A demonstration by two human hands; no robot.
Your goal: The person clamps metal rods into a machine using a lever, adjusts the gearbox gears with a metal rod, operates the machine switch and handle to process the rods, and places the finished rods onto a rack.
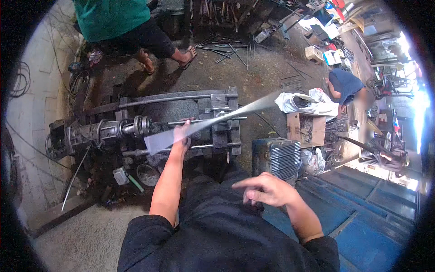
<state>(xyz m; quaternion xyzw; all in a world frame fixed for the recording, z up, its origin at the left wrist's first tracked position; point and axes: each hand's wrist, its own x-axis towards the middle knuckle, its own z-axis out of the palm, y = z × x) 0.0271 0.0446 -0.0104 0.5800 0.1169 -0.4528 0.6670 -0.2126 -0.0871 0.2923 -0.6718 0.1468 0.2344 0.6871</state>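
Head view: the rod [206,120], gripped by left fingers [187,122], should be kept steady; right fingers [248,182] are held half-curled, empty.

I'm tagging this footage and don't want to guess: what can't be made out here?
All in the head view:
- Left hand: a pale streak crosses it, so its exact contact with the thin rod is unclear.
- Person in green top: cut off by the upper edge.
- Far-right background: washed out by glare.
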